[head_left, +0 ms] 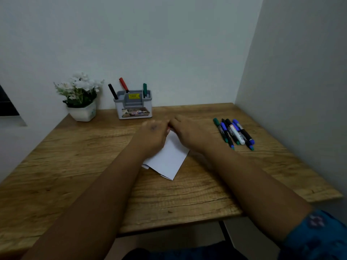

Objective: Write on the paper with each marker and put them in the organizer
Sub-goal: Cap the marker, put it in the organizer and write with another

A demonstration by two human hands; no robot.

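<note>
Paper [168, 158], white and folded, lies skewed at table [75, 166] centre, near corner toward 6 o'clock, far end hidden under both hands. Bare wood lies all around it: wide open toward 8 o'clock and along the near edge, narrower toward 3.

Left hand [153, 136] sits over the paper's far-left part, back up, blurred. Right hand [187, 134] is just beside it at 1 o'clock of the paper, back up, fingers reaching toward the left hand. A speck of red [169, 127] shows where the two meet; cannot tell what it is, or whether either hand grips anything.

Loose markers [234, 134], a touching bunch of green, blue, black and white barrels, lie at 3 o'clock, well apart from the paper, near the right table edge and side wall.

Organizer [133, 106] stands at 12 o'clock against the back wall, past the hands with a strip of free wood between. It holds a black marker [112, 91], red marker [124, 85] and green marker [144, 90], all upright or leaning.

Flowerpot [82, 111] with white flowers sits at 10 o'clock, in the far-left corner.
</note>
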